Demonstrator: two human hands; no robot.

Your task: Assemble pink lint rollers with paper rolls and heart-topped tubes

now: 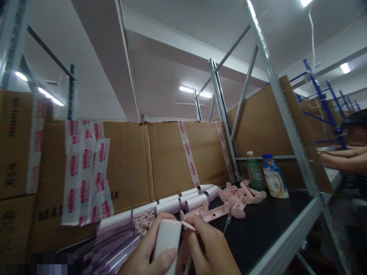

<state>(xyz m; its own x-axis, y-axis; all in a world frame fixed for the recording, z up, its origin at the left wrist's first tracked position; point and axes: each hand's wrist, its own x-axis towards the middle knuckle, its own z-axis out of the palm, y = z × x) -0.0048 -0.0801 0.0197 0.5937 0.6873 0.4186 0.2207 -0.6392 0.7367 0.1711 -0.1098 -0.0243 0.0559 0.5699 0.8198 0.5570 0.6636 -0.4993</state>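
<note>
A white cylinder [168, 240] with a pink end stands tilted in my left hand [151, 250], the fingers wrapped round it. Right beside its top, my right hand [208, 244] pinches a pink plastic part with a round end [187, 225]; the lower portion of that part hangs below the fingers, partly hidden by them. The round end is at the cylinder's upper rim; whether they touch I cannot tell. Behind my hands lie several white cylinders [169, 205] and a pile of pink brackets [239, 198].
Clear plastic sleeves [114, 252] lie at the left. A screwdriver-like tool [227, 223] rests on the black table [258, 225]. A green bottle [254, 173] and a blue-capped bottle [275, 177] stand behind. Cardboard walls [129, 160] and a metal post [289, 114] enclose the table; another person's arms [344, 156] show right.
</note>
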